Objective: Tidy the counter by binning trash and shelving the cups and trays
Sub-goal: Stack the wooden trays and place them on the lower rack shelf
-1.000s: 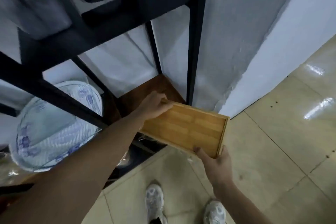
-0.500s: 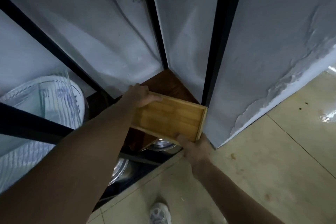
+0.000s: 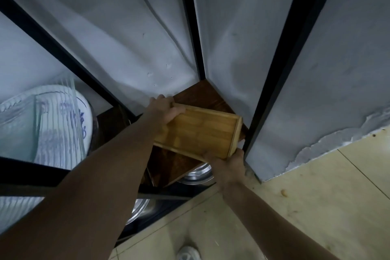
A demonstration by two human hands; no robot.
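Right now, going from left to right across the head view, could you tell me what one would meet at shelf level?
Wrapped patterned plates → left hand → wooden tray → right hand → black shelf post → peeling wall base.

Tilted bamboo tray [image 3: 198, 135] over dark shelf [image 3: 198, 95]

A single head-worn wide-angle view is given, aimed steeply down and forward, close over a black metal shelf frame [image 3: 272, 82] and a dark brown wooden shelf board [image 3: 202, 95]; pale tiled floor [image 3: 316, 196] is seen below.
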